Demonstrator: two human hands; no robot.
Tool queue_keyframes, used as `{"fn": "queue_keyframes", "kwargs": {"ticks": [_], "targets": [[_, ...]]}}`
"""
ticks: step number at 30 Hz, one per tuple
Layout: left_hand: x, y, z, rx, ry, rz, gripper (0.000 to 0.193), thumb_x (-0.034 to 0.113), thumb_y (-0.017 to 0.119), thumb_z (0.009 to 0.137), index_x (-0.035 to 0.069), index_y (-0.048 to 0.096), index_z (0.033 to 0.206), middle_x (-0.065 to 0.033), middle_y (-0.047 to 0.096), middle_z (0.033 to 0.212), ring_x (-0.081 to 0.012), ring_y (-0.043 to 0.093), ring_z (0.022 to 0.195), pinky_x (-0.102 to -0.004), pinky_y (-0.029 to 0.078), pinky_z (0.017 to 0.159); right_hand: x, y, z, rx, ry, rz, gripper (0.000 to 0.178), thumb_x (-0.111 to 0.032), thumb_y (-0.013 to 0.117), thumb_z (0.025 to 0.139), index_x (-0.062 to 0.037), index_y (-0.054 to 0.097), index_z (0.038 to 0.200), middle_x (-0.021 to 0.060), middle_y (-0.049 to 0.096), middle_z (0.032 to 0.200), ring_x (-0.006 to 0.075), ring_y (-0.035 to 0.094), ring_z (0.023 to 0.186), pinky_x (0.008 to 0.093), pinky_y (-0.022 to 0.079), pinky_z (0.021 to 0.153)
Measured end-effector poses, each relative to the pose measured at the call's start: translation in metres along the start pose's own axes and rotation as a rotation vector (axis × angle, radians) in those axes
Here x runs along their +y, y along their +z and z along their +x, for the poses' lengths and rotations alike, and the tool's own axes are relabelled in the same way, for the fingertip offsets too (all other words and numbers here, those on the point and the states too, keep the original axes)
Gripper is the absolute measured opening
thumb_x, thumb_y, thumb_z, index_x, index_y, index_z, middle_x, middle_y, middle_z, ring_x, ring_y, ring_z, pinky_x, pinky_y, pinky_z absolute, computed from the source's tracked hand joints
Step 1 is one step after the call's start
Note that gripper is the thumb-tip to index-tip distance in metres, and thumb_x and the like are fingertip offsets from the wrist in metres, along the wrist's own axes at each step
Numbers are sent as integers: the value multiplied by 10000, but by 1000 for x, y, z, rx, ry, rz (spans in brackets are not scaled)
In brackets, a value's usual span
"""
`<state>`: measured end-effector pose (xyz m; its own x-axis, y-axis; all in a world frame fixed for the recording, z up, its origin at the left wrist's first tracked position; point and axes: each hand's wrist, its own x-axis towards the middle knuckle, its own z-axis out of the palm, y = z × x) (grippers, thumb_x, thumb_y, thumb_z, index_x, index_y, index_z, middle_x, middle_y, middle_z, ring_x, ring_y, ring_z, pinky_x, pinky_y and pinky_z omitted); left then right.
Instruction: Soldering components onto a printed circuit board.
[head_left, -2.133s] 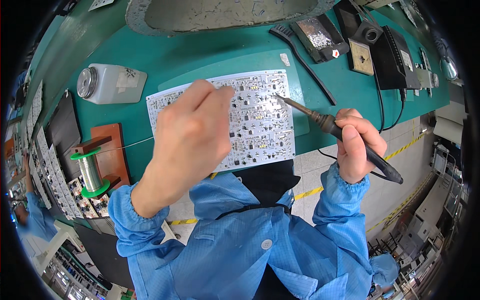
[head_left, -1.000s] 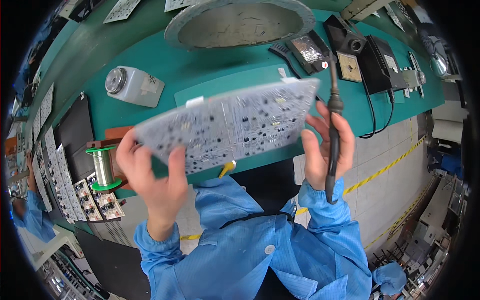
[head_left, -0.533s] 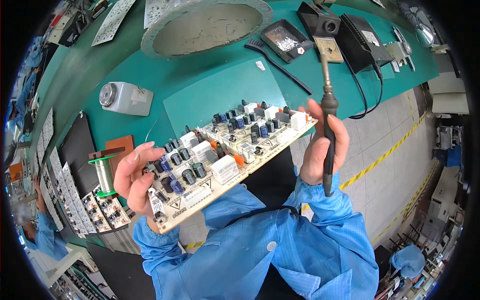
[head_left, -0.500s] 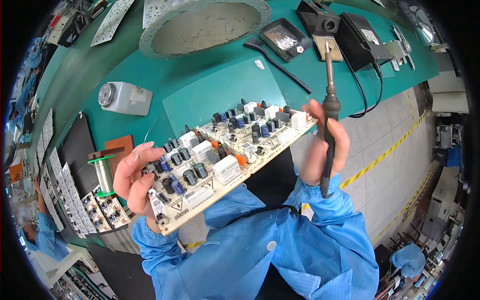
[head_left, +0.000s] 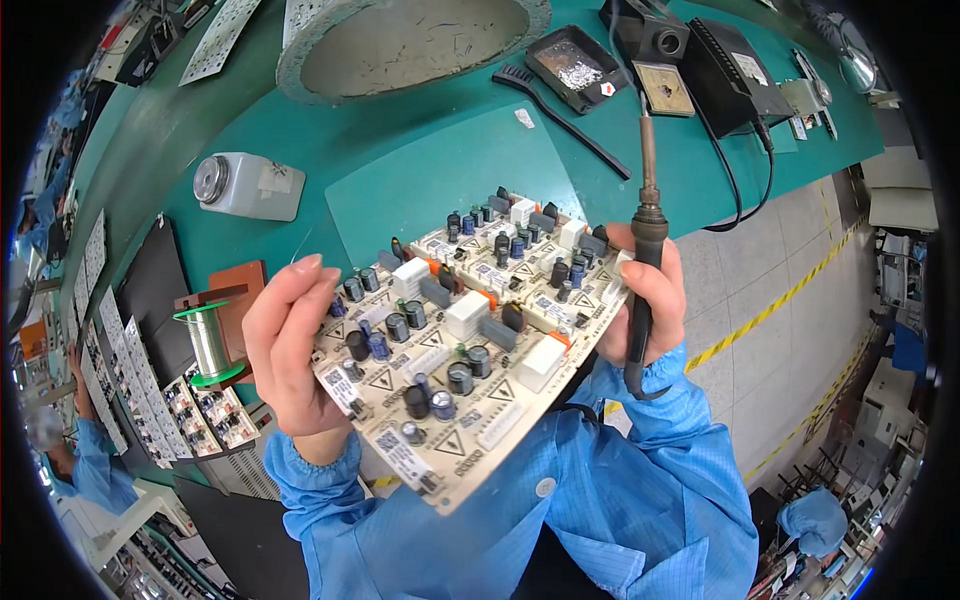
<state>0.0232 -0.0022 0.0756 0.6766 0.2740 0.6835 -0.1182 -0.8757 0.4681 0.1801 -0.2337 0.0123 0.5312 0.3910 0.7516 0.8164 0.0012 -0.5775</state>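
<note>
A cream circuit board panel (head_left: 490, 365) is held tilted over my lap, component side up. It carries blue and black capacitors, white blocks and orange parts. My left hand (head_left: 285, 350) grips its left edge, the fingers bent over the top and partly hidden behind the board. At the far right end, my right hand (head_left: 667, 295) pinches the board's edge. A soldering iron (head_left: 648, 235) with a dark handle is also held in that hand, its metal end pointing away from me, toward the iron's stand.
On the green bench lie a brush (head_left: 575, 130), a black tray (head_left: 572, 68) of solder bits, a soldering stand (head_left: 665, 88) and a black station box (head_left: 735, 75). A white bottle (head_left: 265, 188), a solder wire spool (head_left: 208, 345) and more boards (head_left: 215, 415) sit left. A large round duct (head_left: 415, 50) overhangs the back.
The board has turned its component face more toward me, its near left corner dropping lower. My left hand has shifted slightly right. The iron has moved a little left and down with my right hand.
</note>
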Motion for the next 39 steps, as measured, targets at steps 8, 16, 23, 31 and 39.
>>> {"fn": "queue_keyframes", "kwargs": {"ticks": [8, 16, 23, 31, 39], "targets": [[11, 7, 17, 62, 125, 53, 489, 89, 824, 666, -118, 621, 1059, -255, 617, 1103, -318, 644, 964, -360, 549, 821, 0, -8, -4, -10, 95, 13, 266, -87, 590, 882, -46, 538, 1139, 284, 596, 1122, 350, 620, 989, 418, 503, 847], [9, 17, 31, 206, 217, 23, 453, 80, 828, 575, -97, 660, 957, -227, 656, 988, -259, 653, 727, -277, 532, 629, 8, -3, -1, 48, 74, 108, 252, -169, 527, 968, -29, 521, 1177, 280, 575, 1158, 294, 614, 965, 391, 507, 831], [8, 16, 34, 190, 240, 33, 474, 94, 842, 580, -102, 650, 967, -224, 651, 995, -270, 661, 759, -293, 542, 641, 10, 0, 1, 59, 107, 80, 262, -166, 543, 962, -34, 519, 1188, 274, 568, 1171, 272, 602, 975, 379, 495, 846], [13, 14, 39, 165, 218, 90, 446, 105, 823, 607, -101, 651, 964, -224, 650, 997, -293, 667, 798, -321, 554, 657, 7, -5, 6, 49, 138, 89, 267, -156, 616, 907, -30, 543, 1131, 281, 589, 1133, 321, 612, 996, 396, 489, 864], [15, -33, 41, -94, 309, 65, 332, 123, 713, 633, -55, 640, 903, -170, 687, 886, -290, 666, 712, -365, 558, 634, -14, 10, 27, 16, 111, 163, 313, -146, 628, 903, -73, 482, 1170, 280, 565, 1179, 339, 611, 1006, 415, 496, 861]]}}
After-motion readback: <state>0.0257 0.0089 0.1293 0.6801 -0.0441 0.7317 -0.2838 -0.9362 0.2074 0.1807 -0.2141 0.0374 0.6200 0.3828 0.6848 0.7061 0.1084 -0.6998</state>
